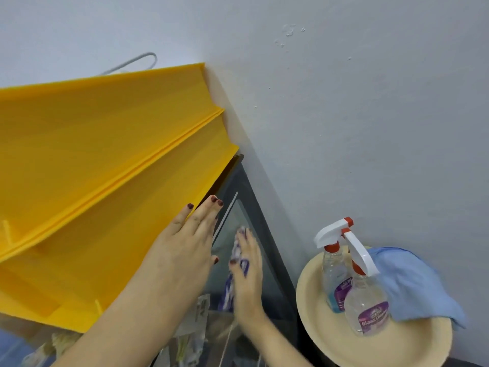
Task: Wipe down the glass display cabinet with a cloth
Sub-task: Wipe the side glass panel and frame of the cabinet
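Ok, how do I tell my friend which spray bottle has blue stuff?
Find the round cream tray right of the glass cabinet. Two spray bottles stand on it beside a blue cloth. Yours is the rear bottle, nearer the cabinet, with blue liquid at its bottom; the front bottle looks clear.

Quick count, nothing fancy:
- hands: 2, left hand (190, 239) and right hand (248, 276)
- cloths: 2, purple-white cloth (236, 251) and blue cloth (412, 287)
- spray bottles: 2, back bottle (334, 274) and front bottle (366, 305), both with white trigger
- round cream tray (397, 348): 1
- yellow stepped rack (105, 154): 1
- pegs on rack: 2 that I can spot
- glass cabinet (259, 221): 1
- white wire loop (143, 59) behind rack: 1
- packets inside cabinet: too blurry to count
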Demonstrator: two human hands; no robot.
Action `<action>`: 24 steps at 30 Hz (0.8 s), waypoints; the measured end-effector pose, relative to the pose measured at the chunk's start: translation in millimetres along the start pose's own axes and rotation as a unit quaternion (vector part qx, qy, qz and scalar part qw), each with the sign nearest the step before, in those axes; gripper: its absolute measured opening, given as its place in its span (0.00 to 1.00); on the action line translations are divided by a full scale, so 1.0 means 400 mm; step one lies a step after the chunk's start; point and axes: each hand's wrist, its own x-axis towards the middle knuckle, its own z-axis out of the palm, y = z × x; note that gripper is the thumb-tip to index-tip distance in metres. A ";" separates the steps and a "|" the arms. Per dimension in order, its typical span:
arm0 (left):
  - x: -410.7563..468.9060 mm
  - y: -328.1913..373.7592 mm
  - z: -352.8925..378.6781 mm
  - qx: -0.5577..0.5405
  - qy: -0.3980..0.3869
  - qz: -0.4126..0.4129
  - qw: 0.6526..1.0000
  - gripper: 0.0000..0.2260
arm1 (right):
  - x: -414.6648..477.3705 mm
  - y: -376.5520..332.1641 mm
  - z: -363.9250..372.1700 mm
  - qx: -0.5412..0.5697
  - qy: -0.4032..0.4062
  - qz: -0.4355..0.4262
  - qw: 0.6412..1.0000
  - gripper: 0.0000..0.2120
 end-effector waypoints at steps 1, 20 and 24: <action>0.000 0.000 0.002 0.001 -0.003 0.000 1.000 0.30 | -0.050 0.021 0.000 -0.013 0.000 -0.017 1.000 0.28; 0.001 -0.011 -0.014 -0.041 -0.034 0.020 0.998 0.28 | 0.015 0.111 -0.058 0.024 -0.038 0.042 0.998 0.24; 0.000 -0.012 -0.017 -0.055 -0.044 0.020 0.997 0.28 | 0.184 0.117 -0.086 0.132 0.049 0.208 0.968 0.18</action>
